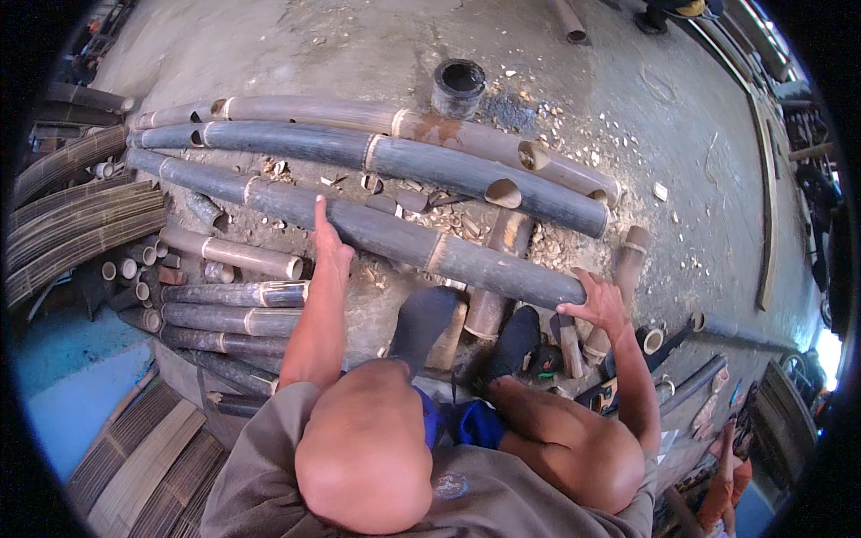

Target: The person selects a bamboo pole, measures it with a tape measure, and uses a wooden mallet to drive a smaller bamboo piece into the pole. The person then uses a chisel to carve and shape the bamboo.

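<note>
A long dark bamboo pole slants across in front of my knees, from the far left down to the right. My left hand grips it left of its middle, one digit up along the near side and the other fingers hidden beneath. At the pole's right end my right hand is closed round the tip, thumb on the near side. Beyond lies a second dark bamboo pole with cut holes, and behind that a brownish bamboo pole, also notched. Short bamboo pieces sit crosswise under the near pole.
Wood chips litter the concrete floor. A dark round pot-like container stands beyond the poles. Cut bamboo lengths and bundled slats are stacked at left. At the lower right, another person's arm shows.
</note>
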A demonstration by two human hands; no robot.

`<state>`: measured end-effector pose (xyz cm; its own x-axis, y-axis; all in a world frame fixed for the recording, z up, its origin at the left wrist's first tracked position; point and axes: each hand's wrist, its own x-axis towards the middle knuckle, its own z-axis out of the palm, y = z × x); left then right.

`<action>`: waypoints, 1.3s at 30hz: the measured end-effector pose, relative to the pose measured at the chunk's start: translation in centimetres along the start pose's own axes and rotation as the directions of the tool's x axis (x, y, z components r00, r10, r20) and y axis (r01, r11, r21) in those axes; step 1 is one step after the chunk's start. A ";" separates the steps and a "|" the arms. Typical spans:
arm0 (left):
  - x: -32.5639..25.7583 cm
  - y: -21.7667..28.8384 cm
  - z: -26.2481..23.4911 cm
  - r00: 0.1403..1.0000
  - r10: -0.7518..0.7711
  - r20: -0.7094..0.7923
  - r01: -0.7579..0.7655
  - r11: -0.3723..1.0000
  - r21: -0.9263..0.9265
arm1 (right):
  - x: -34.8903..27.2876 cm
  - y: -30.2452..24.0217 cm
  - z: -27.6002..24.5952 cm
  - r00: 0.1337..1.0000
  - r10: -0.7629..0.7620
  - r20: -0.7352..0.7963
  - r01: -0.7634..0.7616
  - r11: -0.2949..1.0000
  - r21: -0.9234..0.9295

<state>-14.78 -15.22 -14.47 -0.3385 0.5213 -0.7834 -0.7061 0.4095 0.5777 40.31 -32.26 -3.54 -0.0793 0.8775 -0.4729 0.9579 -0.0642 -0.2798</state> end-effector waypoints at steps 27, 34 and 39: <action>-0.9 -0.1 0.0 0.980 0.193 -0.044 -0.197 0.977 -0.086 | 0.9 -1.6 -1.1 0.979 -0.058 0.194 0.019 0.980 0.196; 0.0 0.6 1.2 0.982 0.186 -0.006 -0.186 0.980 -0.075 | 1.7 -0.4 -0.2 0.986 -0.047 0.161 0.019 0.986 0.167; -0.8 1.3 0.7 0.981 0.151 0.121 -0.151 0.989 -0.011 | 0.4 -0.7 0.5 0.994 -0.078 0.071 0.073 0.995 0.066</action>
<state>-15.01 -14.55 -12.95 -0.3634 0.6637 -0.6538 -0.6537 0.3184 0.6865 39.48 -32.10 -3.94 -0.1733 0.8438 -0.5078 0.9291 -0.0309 -0.3684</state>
